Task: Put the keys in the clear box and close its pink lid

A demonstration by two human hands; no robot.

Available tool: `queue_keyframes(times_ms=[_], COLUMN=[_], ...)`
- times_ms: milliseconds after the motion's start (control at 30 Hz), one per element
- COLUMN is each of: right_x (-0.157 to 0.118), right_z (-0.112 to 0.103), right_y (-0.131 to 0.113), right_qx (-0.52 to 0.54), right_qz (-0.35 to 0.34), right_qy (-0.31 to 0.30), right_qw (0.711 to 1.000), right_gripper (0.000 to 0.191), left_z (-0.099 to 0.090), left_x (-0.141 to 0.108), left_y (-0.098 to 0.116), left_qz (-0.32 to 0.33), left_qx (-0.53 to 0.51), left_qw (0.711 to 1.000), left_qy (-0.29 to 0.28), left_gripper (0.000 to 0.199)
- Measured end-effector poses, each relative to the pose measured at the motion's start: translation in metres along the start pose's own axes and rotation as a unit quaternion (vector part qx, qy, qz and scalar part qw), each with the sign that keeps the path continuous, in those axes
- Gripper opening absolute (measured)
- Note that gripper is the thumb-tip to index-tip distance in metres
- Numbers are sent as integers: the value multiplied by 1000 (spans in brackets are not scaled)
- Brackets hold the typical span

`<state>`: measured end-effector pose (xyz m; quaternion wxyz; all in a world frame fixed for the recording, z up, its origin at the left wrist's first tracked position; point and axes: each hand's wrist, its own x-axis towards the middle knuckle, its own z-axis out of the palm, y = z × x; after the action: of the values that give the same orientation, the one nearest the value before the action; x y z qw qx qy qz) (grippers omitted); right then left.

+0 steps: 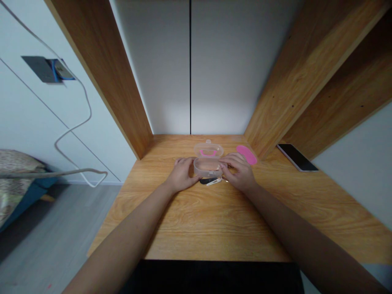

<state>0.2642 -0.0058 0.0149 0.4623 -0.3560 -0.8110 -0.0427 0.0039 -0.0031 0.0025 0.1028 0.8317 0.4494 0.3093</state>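
A small clear plastic box (201, 173) stands on the wooden desk with its lid (217, 149) swung open to the back; a pink handle (208, 153) shows on the lid. My left hand (181, 174) is closed on the box's left end, thumb at the front. At the right end, my right hand (239, 171) has its fingers bent over the rim and its thumb near the front corner; whether a small item is also in those fingers is hidden. Just in front of the box lie a small black item (207, 181) and a slim white item (213, 182), kinds unclear.
A pink oval piece (246, 154) lies behind my right hand. Farther right, a phone (297, 157) rests by the wooden upright (306, 77). White panels (165, 81) close off the back. A pale cable (87, 106) hangs at the left wall.
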Motion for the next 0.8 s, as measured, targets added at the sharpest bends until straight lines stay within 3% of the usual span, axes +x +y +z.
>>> queue_keyframes(times_ms=[433, 600, 800], right_x=[1, 3, 0], right_z=[-1, -3, 1], right_y=[-3, -8, -11], right_qx=[17, 38, 84], right_qz=[-1, -32, -84], right_qy=[-4, -12, -117], right_qw=[1000, 999, 986], right_gripper=[18, 21, 19], left_z=[-1, 1, 2], left_x=[1, 1, 1], left_y=[0, -5, -6], left_qz=[-37, -61, -68], left_qx=[32, 45, 54], left_qw=[999, 997, 995], left_qy=[14, 32, 39], left_gripper=[59, 56, 55])
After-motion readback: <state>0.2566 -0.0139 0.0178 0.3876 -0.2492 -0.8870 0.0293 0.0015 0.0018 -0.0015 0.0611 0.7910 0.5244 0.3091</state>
